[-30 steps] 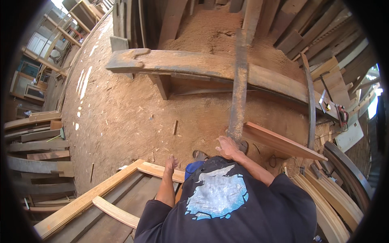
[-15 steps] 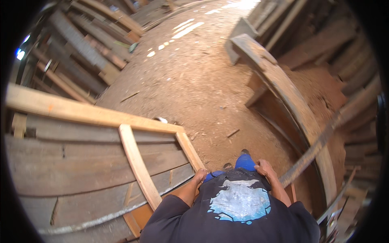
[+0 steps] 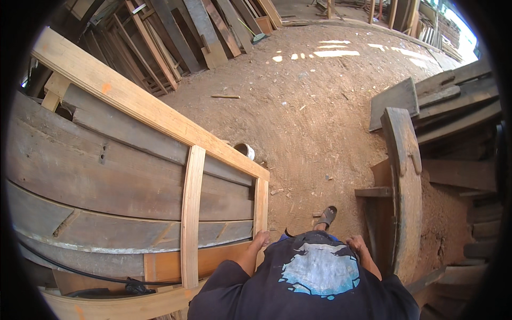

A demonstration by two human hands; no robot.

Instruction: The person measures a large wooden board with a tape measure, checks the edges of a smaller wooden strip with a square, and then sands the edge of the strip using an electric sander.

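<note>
My left hand [image 3: 261, 239] is by my left hip with its fingers curled in. It overlaps the short end rail [image 3: 261, 205] of a pale wooden frame [image 3: 140, 121], and I cannot tell whether it touches the rail. Beside my right hip is my right hand [image 3: 356, 244], its fingers curled too, with no object visible in it. The frame lies at my left over broad weathered boards [image 3: 122, 178], with a crosspiece [image 3: 192, 213] joining its long sides. One foot in a dark shoe [image 3: 328, 216] shows ahead of me.
A thick curved timber [image 3: 400, 186] runs along my right. Old planks [image 3: 453, 101] are stacked beyond it. Upright boards [image 3: 197, 32] lean at the far left. A white bucket [image 3: 245, 151] sits past the frame's corner. Wood scraps litter the dirt floor [image 3: 309, 122].
The view has turned left, so the floor and the timber sit further right in it. The blue trouser legs are now mostly hidden. Both hands remain low at my sides.
</note>
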